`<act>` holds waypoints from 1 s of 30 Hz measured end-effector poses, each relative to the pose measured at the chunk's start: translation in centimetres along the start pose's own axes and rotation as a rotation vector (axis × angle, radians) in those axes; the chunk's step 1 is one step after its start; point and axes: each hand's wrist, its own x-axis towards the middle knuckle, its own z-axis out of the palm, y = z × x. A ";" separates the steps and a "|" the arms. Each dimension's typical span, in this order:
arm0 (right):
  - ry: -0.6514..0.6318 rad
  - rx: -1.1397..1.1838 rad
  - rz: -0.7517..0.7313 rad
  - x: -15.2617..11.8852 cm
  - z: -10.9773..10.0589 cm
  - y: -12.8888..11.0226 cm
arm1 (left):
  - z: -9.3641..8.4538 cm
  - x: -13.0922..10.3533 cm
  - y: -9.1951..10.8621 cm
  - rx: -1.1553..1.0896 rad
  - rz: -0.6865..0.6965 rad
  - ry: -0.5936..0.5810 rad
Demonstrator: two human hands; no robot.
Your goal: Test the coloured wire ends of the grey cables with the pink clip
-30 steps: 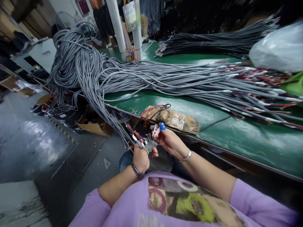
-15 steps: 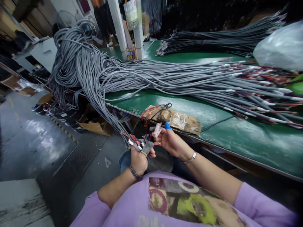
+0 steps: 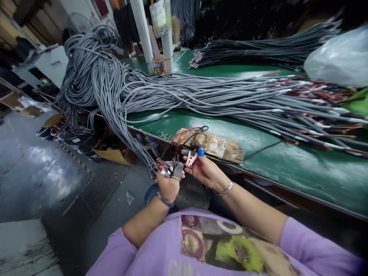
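Note:
My left hand (image 3: 168,188) is closed around the stripped ends of several grey cables (image 3: 140,150), where thin coloured wires (image 3: 176,160) fan out above the fingers. A grey cloth cover (image 3: 178,171) sits on that hand's thumb. Close by on the right, my right hand (image 3: 206,170) pinches a pale pink clip (image 3: 191,158) that looks like a clothes peg. Its thumb wears a blue finger cover (image 3: 200,151). The clip is beside the coloured wires; whether it touches them I cannot tell.
A large bundle of grey cables (image 3: 184,90) stretches along the green table (image 3: 299,172). At the near edge lies a wooden board (image 3: 221,147) with wires on it. Black cables (image 3: 253,51) and a plastic bag (image 3: 339,57) are behind. An open cardboard box (image 3: 115,153) stands below.
My left hand has turned and lifted slightly, bringing the wire ends more upright. My right hand has shifted a little left, and the pink clip now shows its two spread arms.

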 end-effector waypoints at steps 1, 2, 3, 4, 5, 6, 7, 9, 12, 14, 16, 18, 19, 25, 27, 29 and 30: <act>0.000 0.025 0.008 0.1 0.0 0.0 | 0.1 0.0 -0.1 0.005 0.000 -0.010; 0.007 0.044 0.002 0.2 0.1 0.0 | 0.2 0.0 -0.2 0.009 -0.001 -0.016; 0.020 0.059 -0.011 0.3 0.1 0.1 | 0.2 0.1 -0.3 0.012 -0.002 -0.020; 0.038 0.072 -0.024 0.4 0.2 0.1 | 0.2 0.1 -0.4 0.015 -0.004 -0.021; 0.055 0.085 -0.037 0.4 0.3 0.2 | 0.2 0.1 -0.5 0.015 -0.006 -0.017; 0.069 0.097 -0.045 0.5 0.3 0.3 | 0.1 0.0 -0.6 0.016 -0.006 -0.012; 0.082 0.109 -0.049 0.5 0.4 0.3 | 0.1 0.0 -0.6 0.017 -0.007 -0.009; 0.100 0.135 -0.043 0.5 0.6 0.3 | -0.1 -0.1 -0.6 0.028 -0.010 -0.006; 0.119 0.162 -0.037 0.5 0.8 0.3 | -0.1 -0.3 -0.5 0.051 -0.030 -0.015; 0.114 0.156 -0.041 0.4 0.8 0.3 | -0.1 -0.4 -0.5 0.054 -0.047 -0.018; 0.107 0.144 -0.043 0.4 0.7 0.4 | 0.0 -0.5 -0.6 0.050 -0.055 -0.018; 0.107 0.146 -0.039 0.4 0.7 0.4 | 0.0 -0.5 -0.6 0.044 -0.058 -0.019; 0.112 0.151 -0.034 0.3 0.7 0.4 | 0.0 -0.5 -0.6 0.040 -0.060 -0.020; 0.099 0.163 0.041 -0.3 0.9 0.2 | -0.1 -0.6 -0.6 0.009 -0.112 -0.031; 0.055 0.161 0.063 -0.5 0.6 0.1 | -0.3 -0.7 -0.8 -0.012 -0.145 -0.039; 0.020 0.159 0.086 -0.8 0.2 0.2 | -0.7 -0.6 -1.2 -0.034 -0.187 -0.074; 0.009 0.157 0.099 -0.9 -0.2 0.3 | -0.9 -0.6 -1.4 -0.050 -0.213 -0.100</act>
